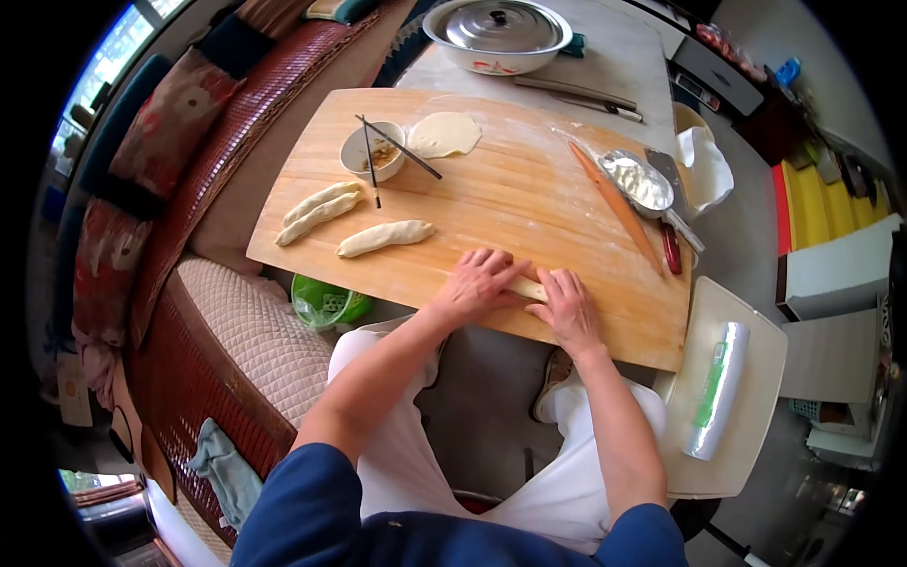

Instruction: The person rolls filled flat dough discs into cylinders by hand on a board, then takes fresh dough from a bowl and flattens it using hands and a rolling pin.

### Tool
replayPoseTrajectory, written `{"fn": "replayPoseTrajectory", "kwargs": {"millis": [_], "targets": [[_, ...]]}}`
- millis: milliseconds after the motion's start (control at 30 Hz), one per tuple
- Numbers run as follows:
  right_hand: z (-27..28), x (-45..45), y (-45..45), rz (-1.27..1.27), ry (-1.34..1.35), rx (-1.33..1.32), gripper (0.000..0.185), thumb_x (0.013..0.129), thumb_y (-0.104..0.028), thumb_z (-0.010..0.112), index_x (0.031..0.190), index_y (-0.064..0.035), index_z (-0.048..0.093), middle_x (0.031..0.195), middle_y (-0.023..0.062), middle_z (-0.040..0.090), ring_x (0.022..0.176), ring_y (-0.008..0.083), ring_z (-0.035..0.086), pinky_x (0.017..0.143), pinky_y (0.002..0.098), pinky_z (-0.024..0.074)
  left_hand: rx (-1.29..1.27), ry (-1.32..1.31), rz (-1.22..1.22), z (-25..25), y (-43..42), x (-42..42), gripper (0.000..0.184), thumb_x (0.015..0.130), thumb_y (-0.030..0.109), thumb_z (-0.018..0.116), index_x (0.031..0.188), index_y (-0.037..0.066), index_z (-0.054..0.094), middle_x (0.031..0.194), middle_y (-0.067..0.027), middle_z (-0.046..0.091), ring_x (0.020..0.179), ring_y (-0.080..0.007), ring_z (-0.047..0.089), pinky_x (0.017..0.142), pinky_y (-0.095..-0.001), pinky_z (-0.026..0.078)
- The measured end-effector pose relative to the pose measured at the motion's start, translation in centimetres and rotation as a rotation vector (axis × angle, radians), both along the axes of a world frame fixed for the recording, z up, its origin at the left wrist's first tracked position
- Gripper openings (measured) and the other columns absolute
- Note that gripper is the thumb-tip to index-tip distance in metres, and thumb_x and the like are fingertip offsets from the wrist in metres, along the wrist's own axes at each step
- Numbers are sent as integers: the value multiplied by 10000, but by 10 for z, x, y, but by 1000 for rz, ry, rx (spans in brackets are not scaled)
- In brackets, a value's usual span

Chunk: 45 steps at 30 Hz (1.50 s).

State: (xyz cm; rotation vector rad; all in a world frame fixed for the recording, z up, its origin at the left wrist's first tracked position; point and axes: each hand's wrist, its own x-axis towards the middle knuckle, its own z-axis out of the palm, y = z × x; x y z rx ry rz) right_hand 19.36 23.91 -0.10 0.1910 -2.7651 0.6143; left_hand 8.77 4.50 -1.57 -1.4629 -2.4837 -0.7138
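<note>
Near the front edge of the wooden board (501, 203), a pale dough roll (527, 287) lies between my two hands. My left hand (477, 286) has its fingers curved over the roll's left end, and my right hand (570, 310) covers its right end. The fingers hide both ends. Left of them rests a filled dough roll (385, 238), with two more rolls (319, 213) side by side behind it. Farther back, a white bowl (357, 151) holds some filling, with dark chopsticks (408, 153) across its rim. A flat dough round (444, 134) lies beside the bowl.
At the board's right are a rolling pin (616, 208), a metal scoop of flour (639, 181) and a cleaver (670, 198). Behind stands a lidded basin (498, 38). Plastic wrap (717, 390) lies on a tray at right; a green bin (329, 300) is below left.
</note>
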Motion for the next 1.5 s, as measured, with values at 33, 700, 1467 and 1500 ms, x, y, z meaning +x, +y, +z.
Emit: {"fn": "replayPoseTrajectory", "kwargs": {"millis": [33, 700, 1467, 1500], "targets": [[3, 1, 0, -28, 24, -50, 542, 714, -156, 821, 1203, -65, 603, 1028, 77, 564, 1006, 281, 570, 859, 398, 505, 37, 13, 30, 4, -1, 1, 559, 806, 324, 723, 1339, 221, 592, 1096, -40, 546, 1054, -266, 514, 914, -410, 422], [-9, 14, 24, -17, -25, -204, 406, 692, -33, 801, 1074, -47, 662, 975, 90, 591, 977, 290, 580, 830, 392, 506, -179, -113, -19, 5, -16, -14, 613, 780, 339, 756, 1341, 168, 575, 1118, -74, 547, 1056, -287, 510, 935, -420, 426], [-6, 5, 67, -349, 99, -529, 255, 851, -40, 703, 1100, 8, 666, 913, 128, 647, 738, 240, 664, 641, 338, 549, -209, -2, -88, 6, 76, 56, 745, 887, 532, 593, 1529, 231, 365, 1579, 8, 359, 1464, -279, 302, 1183, -520, 229], [-4, 2, 68, -348, 91, -536, 260, 850, -33, 702, 1104, 8, 666, 911, 127, 645, 737, 235, 663, 641, 335, 548, -199, 27, -64, 19, 69, 54, 742, 886, 534, 592, 1525, 227, 372, 1578, 3, 362, 1462, -280, 306, 1183, -519, 229]]}}
